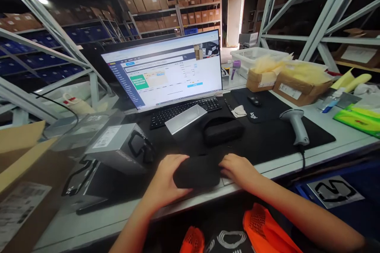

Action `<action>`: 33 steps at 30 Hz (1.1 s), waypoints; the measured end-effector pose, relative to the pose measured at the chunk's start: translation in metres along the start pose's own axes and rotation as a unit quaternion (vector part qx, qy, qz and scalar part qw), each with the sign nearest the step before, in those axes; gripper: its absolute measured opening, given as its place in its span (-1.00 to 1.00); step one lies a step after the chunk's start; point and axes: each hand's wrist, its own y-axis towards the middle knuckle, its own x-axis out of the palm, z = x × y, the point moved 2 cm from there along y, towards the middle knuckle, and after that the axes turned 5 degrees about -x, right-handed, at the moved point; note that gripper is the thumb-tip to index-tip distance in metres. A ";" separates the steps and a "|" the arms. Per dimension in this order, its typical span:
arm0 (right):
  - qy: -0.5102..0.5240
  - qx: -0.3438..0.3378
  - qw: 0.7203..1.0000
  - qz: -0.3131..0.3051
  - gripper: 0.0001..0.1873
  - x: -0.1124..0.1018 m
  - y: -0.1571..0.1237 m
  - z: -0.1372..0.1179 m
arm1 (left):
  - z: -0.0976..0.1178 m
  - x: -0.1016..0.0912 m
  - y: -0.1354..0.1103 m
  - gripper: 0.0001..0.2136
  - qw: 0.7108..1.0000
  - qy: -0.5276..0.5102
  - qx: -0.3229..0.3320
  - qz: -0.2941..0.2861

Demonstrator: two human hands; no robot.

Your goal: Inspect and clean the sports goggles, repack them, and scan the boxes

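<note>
My left hand (166,178) and my right hand (239,169) grip the two ends of a black soft pouch (197,172) at the near edge of the black desk mat (267,138). Both hands curl around it. Just behind the pouch lies a black hard case (222,129). A grey product box printed with goggles (120,148) sits to the left of my left hand. A barcode scanner (295,124) stands to the right on the mat.
A monitor (166,69) and keyboard (184,110) stand behind, with a silver tray (185,118) in front. Cardboard boxes of yellow bags (297,81) sit at the right, a brown carton (20,182) at the left. Orange-black fabric (261,229) lies below the table edge.
</note>
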 end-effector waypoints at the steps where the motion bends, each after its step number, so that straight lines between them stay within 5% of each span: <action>1: -0.001 0.006 1.000 -0.004 -0.80 0.001 0.003 -0.002 | 0.000 0.001 -0.001 -0.31 1.000 0.004 0.001 0.004; 6: 0.021 0.038 0.998 -0.037 -0.85 -0.007 0.006 0.006 | 0.007 0.004 -0.002 -0.30 0.999 0.037 -0.022 0.014; 11: 0.109 0.019 0.990 -0.087 -0.58 -0.048 0.011 0.008 | 0.017 0.000 0.002 -0.22 0.997 0.067 -0.044 -0.012; 16: 0.232 -0.054 0.954 -0.183 -0.60 -0.082 0.066 -0.054 | 0.022 -0.005 0.008 -0.32 0.998 0.052 -0.023 -0.039; 20: 0.266 -0.097 0.928 -0.243 -0.65 -0.063 0.111 -0.107 | 0.012 -0.004 0.006 -0.59 0.998 0.019 -0.056 -0.020; 24: 0.321 -0.170 0.925 -0.107 -0.64 -0.043 0.116 -0.111 | -0.012 0.004 -0.013 -0.20 0.988 -0.058 -0.077 0.120; 28: 0.409 -0.223 0.884 0.046 -0.53 -0.042 0.097 -0.085 | -0.020 0.029 -0.040 0.06 0.884 -0.185 -0.165 0.397; 29: 0.423 -0.226 0.875 0.061 -0.51 -0.043 0.092 -0.082 | -0.016 0.038 -0.043 0.05 0.860 -0.264 -0.163 0.405; 33: 0.372 -0.312 0.874 0.021 -0.43 -0.047 0.074 -0.093 | 0.006 0.056 -0.032 0.23 0.820 -0.525 -0.066 0.219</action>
